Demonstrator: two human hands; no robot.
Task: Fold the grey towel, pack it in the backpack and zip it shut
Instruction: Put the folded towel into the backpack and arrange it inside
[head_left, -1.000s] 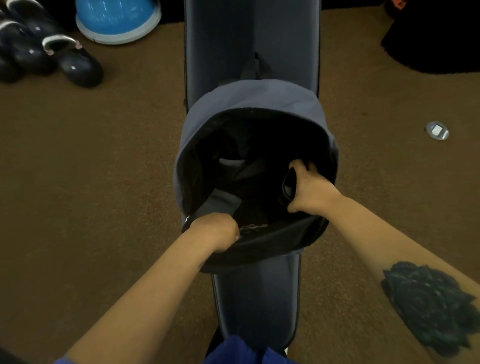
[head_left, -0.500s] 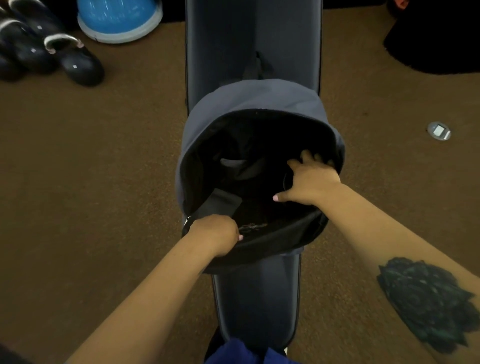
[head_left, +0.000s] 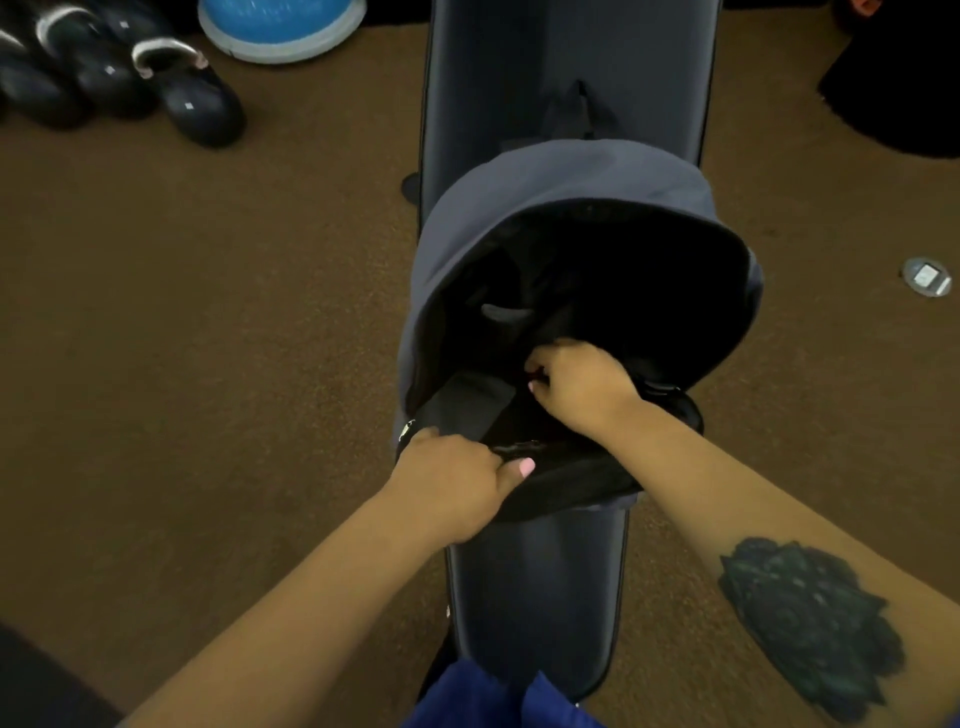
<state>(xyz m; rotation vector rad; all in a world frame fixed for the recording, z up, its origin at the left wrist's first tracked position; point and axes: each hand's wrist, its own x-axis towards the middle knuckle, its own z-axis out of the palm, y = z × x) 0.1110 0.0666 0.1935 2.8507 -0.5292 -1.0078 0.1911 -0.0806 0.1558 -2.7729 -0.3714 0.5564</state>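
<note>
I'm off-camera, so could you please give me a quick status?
Left hand gripping backpack near rim. Right hand closed inside the opening. Backpack unzipped. Nothing blocking.

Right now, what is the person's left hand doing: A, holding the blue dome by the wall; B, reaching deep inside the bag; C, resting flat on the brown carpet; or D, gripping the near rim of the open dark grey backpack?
D: the left hand is closed on the near rim of the open dark grey backpack, thumb on the edge, while the right hand is at the opening.
</note>
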